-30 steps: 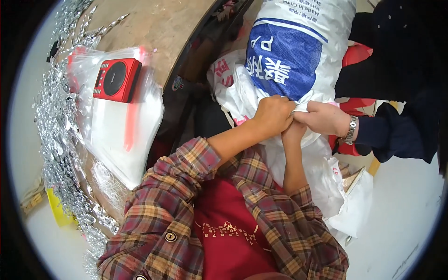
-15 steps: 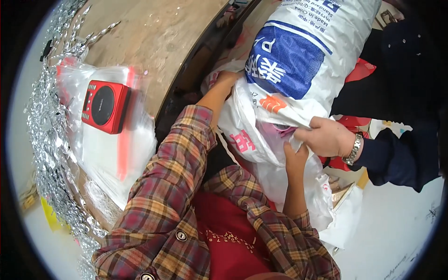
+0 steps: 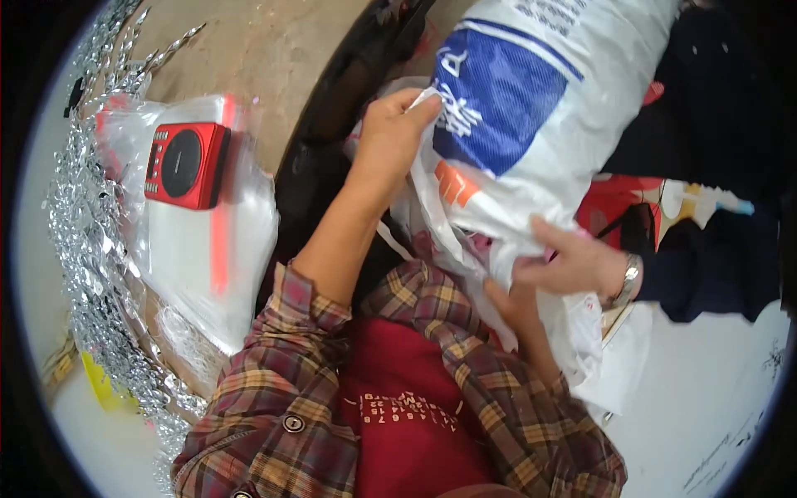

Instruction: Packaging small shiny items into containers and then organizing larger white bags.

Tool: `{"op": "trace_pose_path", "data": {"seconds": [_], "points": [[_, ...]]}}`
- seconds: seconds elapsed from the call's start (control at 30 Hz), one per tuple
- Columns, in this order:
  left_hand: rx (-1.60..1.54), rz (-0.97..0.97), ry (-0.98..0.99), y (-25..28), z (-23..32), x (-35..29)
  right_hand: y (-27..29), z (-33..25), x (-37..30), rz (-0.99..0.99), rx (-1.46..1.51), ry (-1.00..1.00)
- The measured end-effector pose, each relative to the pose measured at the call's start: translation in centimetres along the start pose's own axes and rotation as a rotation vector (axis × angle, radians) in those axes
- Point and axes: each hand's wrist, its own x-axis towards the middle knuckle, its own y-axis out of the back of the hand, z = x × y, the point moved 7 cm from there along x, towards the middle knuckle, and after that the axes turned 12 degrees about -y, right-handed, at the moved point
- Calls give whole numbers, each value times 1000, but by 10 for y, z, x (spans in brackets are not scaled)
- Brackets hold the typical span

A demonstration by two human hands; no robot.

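A big white woven sack [image 3: 602, 100] with a blue printed panel lies tilted, its lower end at the mouth of a thin white plastic bag [image 3: 427, 195]. My left hand [image 3: 397, 133] pinches the bag's rim beside the blue panel. Lower down, my right hand [image 3: 516, 311] is closed at the bag's opposite edge, its fingers partly hidden. Over it reaches another person's hand [image 3: 573, 261] with a metal watch, thumb and fingers apart against the white plastic. Something pink [image 3: 480, 242] shows inside the bag; what it is, I cannot make out.
On the brown table [image 3: 274, 50] at the left, a red radio-like speaker [image 3: 189, 166] rests on a stack of clear plastic bags [image 3: 178, 249]. Silver tinsel [image 3: 91, 249] runs along the far left. The table's dark edge [image 3: 320, 149] is beside my left forearm. Red patterned material [image 3: 610, 203] appears behind the sack.
My left hand has come up and nearer along the bag's rim, pulling it over the sack. The other person's hand has loosened its pinch. My right hand has shifted slightly down and left.
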Motion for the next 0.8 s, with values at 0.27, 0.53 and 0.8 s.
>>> {"op": "trace_pose_path", "data": {"seconds": [0.27,0.53,0.8], "points": [[96,-344,23,-12,2,-48,-67,-63,66,-347,441,-136],[650,-535,-501,-20,-59,-40,-152,-15,75,-177,498,-53],[1124,-515,-574,0,-24,-64,-74,154,74,141,280,-420]]}}
